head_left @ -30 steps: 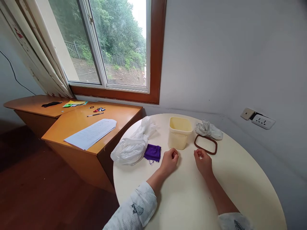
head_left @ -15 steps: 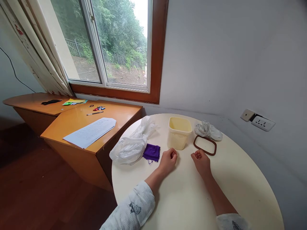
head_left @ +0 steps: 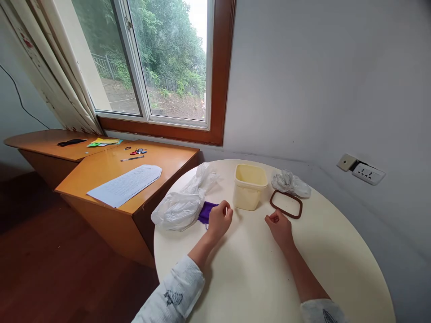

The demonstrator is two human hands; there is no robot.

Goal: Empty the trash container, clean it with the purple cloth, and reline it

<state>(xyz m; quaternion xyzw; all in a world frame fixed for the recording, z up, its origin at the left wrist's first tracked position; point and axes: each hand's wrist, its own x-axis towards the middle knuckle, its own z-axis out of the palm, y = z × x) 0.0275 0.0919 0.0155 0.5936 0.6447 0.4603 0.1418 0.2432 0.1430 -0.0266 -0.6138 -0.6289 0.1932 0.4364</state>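
On the round white table (head_left: 256,273), my left hand (head_left: 219,220) stands in front of the purple cloth (head_left: 204,212) and hides its right part; whether I touch the cloth, I cannot tell. The left fingers are curled loosely toward the thumb, and I see nothing in them, but whether the tips meet is not clear. My right hand (head_left: 281,229) is also half curled, just beside the brown ring (head_left: 301,209), which lies flat; what is under these bent fingers is hidden from me. The bottom of the yellow box (head_left: 248,193) is out of my sight behind its front wall. Both sleeves are cut off by the lower edge. The big plastic bag (head_left: 178,211) lies against the cloth, and its crumpled folds show no clear content. The smaller bag (head_left: 291,183) is behind the ring. On the desk, the writing on the papers (head_left: 124,185) is too small to read.

Half a second ago, my left hand was nearer to the box, and the cloth could be seen whole. My right hand has hardly moved, and box, ring and bags keep their places.
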